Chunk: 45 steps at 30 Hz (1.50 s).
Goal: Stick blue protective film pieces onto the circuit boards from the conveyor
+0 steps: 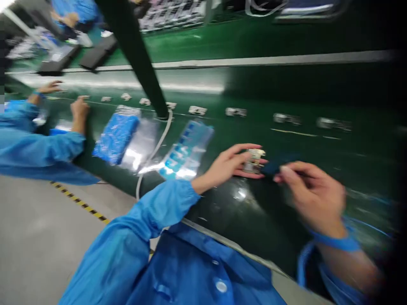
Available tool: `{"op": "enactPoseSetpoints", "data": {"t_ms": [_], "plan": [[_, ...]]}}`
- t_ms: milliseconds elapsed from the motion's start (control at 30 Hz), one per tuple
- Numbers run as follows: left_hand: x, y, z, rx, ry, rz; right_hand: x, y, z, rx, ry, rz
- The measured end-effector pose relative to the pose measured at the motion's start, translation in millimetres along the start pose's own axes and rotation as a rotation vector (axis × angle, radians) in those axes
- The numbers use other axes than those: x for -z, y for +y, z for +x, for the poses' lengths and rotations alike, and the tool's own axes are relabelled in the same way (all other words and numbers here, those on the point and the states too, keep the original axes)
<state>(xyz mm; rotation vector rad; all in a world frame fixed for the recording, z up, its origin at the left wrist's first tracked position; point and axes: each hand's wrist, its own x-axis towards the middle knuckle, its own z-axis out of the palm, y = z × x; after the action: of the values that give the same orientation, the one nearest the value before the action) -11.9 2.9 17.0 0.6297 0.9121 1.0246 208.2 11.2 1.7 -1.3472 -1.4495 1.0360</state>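
My left hand (225,165) grips a small gold-and-silver circuit board (254,161) by its edges, a little above the green bench mat (229,203). My right hand (314,195) pinches a small dark blue piece (276,166) between finger and thumb, touching or almost touching the board's right side. The dark piece is blurred, so its exact kind is hard to tell. A blue strap (333,241) circles my right wrist. Both of my hands are over the mat, with blue sleeves on my arms.
A co-worker's blue-sleeved arms (38,148) reach in at the left. A blue-filled plastic bag (116,139), a clear bag (140,144) and a bag with blue labels (186,150) lie on the mat. A white cable (152,152), a dark post (133,55) and several metal clips (197,110) stand beyond.
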Motion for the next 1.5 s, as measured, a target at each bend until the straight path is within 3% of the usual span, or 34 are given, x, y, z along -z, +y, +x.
{"op": "enactPoseSetpoints", "data": {"t_ms": [100,233,533,1500], "plan": [[10.9,-14,7,-0.098,-0.058,-0.114,3,11,4,-0.061,-0.089,0.196],[14.3,-17,2,-0.126,-0.072,-0.096,-2,6,5,-0.113,-0.164,0.316],[9.9,-15,-2,-0.078,-0.111,-0.013,-10,-6,-5,-0.078,-0.257,0.162],[2.0,-14,-8,-0.116,-0.097,0.1,-21,-6,-16,-0.01,-0.174,0.17]]}}
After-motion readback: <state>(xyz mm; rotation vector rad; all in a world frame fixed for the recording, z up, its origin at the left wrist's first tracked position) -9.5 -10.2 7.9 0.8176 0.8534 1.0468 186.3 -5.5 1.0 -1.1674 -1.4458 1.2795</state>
